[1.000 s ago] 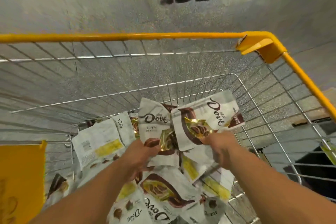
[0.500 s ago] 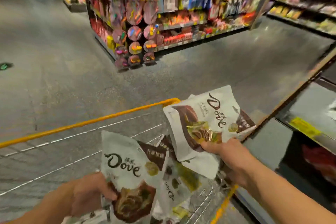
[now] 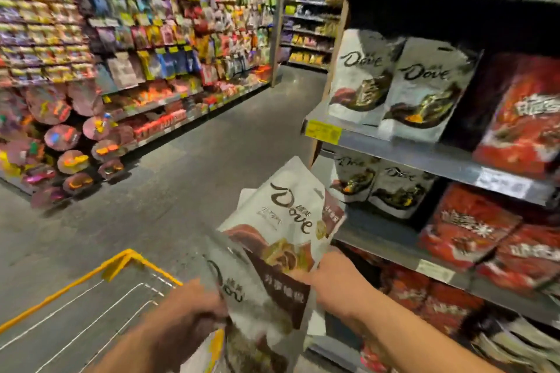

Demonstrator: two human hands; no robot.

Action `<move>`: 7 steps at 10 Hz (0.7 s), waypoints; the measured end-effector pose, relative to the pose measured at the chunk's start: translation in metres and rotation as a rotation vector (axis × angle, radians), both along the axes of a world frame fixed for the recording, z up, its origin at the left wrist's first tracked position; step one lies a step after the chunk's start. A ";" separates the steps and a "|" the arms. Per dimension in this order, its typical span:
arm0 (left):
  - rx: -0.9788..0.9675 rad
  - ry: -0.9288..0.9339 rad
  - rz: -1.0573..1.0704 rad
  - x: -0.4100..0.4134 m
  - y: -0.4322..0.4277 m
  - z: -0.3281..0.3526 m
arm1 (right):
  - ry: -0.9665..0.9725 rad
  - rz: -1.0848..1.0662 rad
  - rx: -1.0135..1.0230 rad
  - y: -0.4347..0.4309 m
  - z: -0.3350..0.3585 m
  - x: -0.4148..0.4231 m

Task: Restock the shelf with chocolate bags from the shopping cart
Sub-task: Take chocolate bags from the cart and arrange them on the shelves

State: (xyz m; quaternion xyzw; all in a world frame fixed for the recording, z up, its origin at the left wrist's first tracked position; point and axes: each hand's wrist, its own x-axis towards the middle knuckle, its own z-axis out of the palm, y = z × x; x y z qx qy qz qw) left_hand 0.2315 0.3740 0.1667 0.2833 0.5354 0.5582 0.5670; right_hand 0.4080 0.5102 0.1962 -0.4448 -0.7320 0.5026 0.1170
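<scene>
Hands both occupied. Left hand (image 3: 194, 307) grips the left edge of the first Dove bag (image 3: 263, 303), fingers curled round it; this bag stands roughly upright over the near yellow corner of the shopping cart (image 3: 91, 277). Right hand (image 3: 331, 278) pinches the lower edge of the second Dove bag (image 3: 288, 221), which is held higher and tilted, its top toward the shelf (image 3: 424, 156) on the right. The two bags overlap, the first in front. Neither touches the shelf. Shelved Dove bags (image 3: 394, 85): two upright, side by side on the upper board. Lower Dove bags (image 3: 378, 188): two more on the board beneath. Red bags (image 3: 521, 118) sit just beside them to the right on both levels. Yellow price tag (image 3: 322, 130) at the board's left end. Heavy motion blur; fine print unreadable.
</scene>
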 end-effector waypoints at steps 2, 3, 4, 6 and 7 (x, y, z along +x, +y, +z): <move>-0.091 0.075 -0.137 0.058 0.093 0.002 | 0.145 -0.033 0.000 0.060 0.003 0.080; -0.114 0.144 -0.121 0.079 0.129 0.000 | 0.160 -0.015 0.048 0.084 0.000 0.107; -0.141 0.262 -0.144 0.091 0.160 -0.005 | 0.166 -0.036 0.179 0.108 -0.019 0.128; -0.241 0.440 -0.136 0.092 0.204 -0.060 | 0.032 -0.109 0.122 0.147 -0.059 0.142; -0.229 0.395 -0.170 0.092 0.218 -0.083 | -0.053 -0.060 0.198 0.165 -0.073 0.138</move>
